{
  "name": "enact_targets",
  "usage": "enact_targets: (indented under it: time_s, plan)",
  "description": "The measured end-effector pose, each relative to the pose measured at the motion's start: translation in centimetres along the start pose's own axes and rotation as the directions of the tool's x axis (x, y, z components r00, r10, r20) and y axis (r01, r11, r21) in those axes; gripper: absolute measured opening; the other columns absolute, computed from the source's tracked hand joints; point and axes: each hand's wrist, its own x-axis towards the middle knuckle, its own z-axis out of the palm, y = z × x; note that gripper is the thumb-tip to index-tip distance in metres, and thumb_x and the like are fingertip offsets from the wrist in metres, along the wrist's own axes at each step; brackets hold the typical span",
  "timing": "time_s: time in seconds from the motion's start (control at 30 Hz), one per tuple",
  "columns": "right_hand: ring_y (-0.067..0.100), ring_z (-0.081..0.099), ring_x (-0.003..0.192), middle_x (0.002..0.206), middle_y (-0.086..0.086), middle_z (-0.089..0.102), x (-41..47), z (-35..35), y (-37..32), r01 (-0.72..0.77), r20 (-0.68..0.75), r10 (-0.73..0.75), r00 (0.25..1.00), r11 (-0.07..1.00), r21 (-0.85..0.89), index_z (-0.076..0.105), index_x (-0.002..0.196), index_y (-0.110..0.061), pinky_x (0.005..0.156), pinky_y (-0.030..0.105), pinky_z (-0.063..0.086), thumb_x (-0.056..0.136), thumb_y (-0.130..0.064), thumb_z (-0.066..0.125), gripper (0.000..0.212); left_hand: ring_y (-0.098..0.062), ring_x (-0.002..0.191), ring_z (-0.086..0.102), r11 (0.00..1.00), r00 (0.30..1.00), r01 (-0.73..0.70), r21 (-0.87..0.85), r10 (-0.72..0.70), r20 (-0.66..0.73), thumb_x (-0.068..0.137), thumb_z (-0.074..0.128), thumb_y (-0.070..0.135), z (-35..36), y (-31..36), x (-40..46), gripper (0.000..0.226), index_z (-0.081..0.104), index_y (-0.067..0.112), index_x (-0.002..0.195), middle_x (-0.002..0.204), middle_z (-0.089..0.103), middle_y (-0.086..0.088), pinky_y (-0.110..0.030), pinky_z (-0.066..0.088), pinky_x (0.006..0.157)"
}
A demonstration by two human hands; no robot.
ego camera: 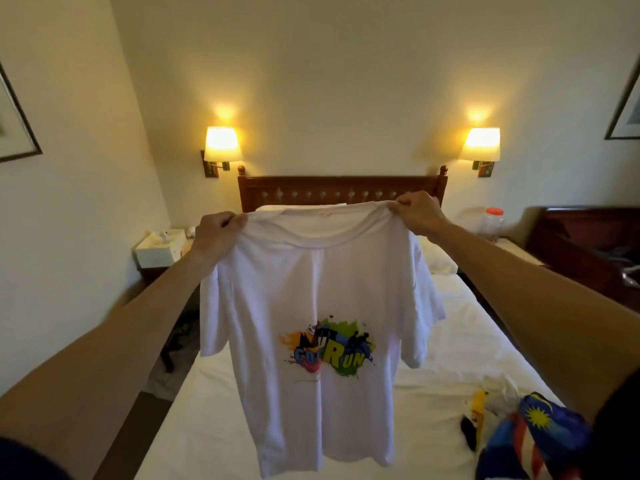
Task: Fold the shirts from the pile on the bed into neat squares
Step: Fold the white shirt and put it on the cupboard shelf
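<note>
A person stands at the foot of a bed and holds a white T-shirt up in the air with both arms stretched forward. The left hand pinches the shirt at one shoulder, fingers curled round a bunch of cloth beside the collar. The right hand grips the other shoulder in the same way, a little higher, so the neckline runs at a slight slant between the two fists. The shirt hangs free above the white sheet, its short sleeves drooping at either side and its hem low in the view. On its chest sits a splashy print in blue, yellow, green, orange and red; the letters seem to end in "RUN", though the folds blur the rest.

To the right on the bed, near the lower edge of the view, lies a pile of shirts, crumpled, with a blue cloth bearing a yellow star and red and white stripes on top. Behind the held shirt stands a dark wooden headboard, with pillows just below it. Two lit wall lamps flank the headboard. A white box rests on the left bedside table, and a clear jar with a red lid stands on the right one.
</note>
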Motion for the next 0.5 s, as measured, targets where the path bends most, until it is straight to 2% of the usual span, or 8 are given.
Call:
enact_targets:
  time_s: [0.07,0.13,0.27,0.37,0.5]
  plan:
    - [0.025,0.064,0.075,0.074,0.008,0.067,-0.5,3.4,-0.9,-0.080,0.069,0.072,0.995,0.989,0.122,0.073,0.087,-0.009,0.076,0.035,0.056,0.100,-0.031,0.057,0.030,-0.019,0.089,0.057,0.998,0.999,0.042,-0.038,-0.044,-0.033,0.100,0.054,0.036,-1.0,-2.0,-1.0,0.025,0.067,0.024,0.083,0.086,0.062,0.003,-0.032,0.043,0.083]
    - [0.027,0.073,0.072,0.080,0.018,0.073,-0.7,6.6,-2.2,-0.188,0.215,0.125,0.969,0.933,0.306,0.067,0.087,-0.007,0.067,0.034,0.060,0.102,-0.024,0.054,0.027,-0.020,0.094,0.057,0.997,0.996,0.054,-0.059,-0.059,-0.074,0.100,0.056,0.035,-2.3,-3.2,-1.8,0.025,0.066,0.024,0.080,0.085,0.062,0.004,-0.031,0.042,0.083]
    - [0.026,0.075,0.078,0.095,0.015,0.075,0.0,10.6,-4.9,-0.267,0.379,0.069,0.923,0.824,0.499,0.062,0.103,-0.004,0.062,0.033,0.060,0.104,-0.021,0.049,0.021,-0.023,0.102,0.064,0.986,0.991,0.072,-0.148,-0.087,-0.097,0.097,0.061,0.034,-5.2,-3.0,-3.1,0.022,0.074,0.017,0.092,0.098,0.070,-0.004,-0.038,0.048,0.095]
    - [0.023,0.075,0.088,0.099,0.010,0.074,0.4,12.4,-6.1,-0.273,0.449,-0.005,0.894,0.788,0.553,0.059,0.099,-0.008,0.066,0.035,0.061,0.104,-0.017,0.045,0.017,-0.023,0.098,0.068,0.971,0.997,0.066,-0.229,-0.076,-0.033,0.093,0.068,0.032,-6.0,-1.0,-4.2,0.016,0.077,0.021,0.085,0.098,0.074,-0.006,-0.037,0.053,0.092]
    - [0.023,0.074,0.090,0.094,0.009,0.072,-0.1,14.1,-4.3,-0.292,0.498,-0.027,0.867,0.781,0.552,0.055,0.085,-0.011,0.070,0.035,0.060,0.102,-0.007,0.042,0.022,-0.013,0.073,0.065,0.973,0.988,0.071,-0.219,-0.038,0.151,0.092,0.069,0.030,-2.5,1.0,-6.7,0.019,0.079,0.021,0.077,0.078,0.073,-0.002,-0.030,0.050,0.073]
